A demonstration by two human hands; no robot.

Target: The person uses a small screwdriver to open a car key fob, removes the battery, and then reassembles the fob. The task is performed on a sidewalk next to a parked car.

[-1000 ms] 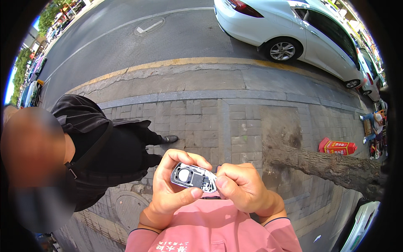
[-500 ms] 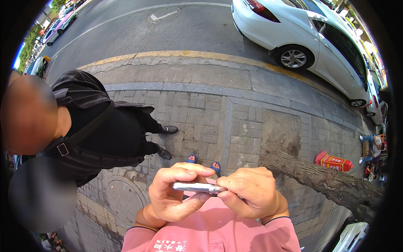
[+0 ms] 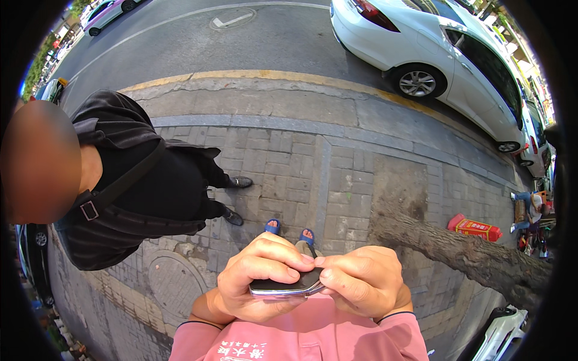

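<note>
At the left stands another person in black clothes [image 3: 150, 186] on the brick pavement [image 3: 337, 162]. In the lower middle, the left hand [image 3: 256, 280] is curled around a small flat device [image 3: 286, 287], with fingers over its top and the thumb below. The device lies level between both hands, seen from its edge. The right hand [image 3: 361, 283] pinches its right end with pressed fingertips. Further right lies a tree trunk [image 3: 457, 249], and a white car [image 3: 445, 54] is parked above.
</note>
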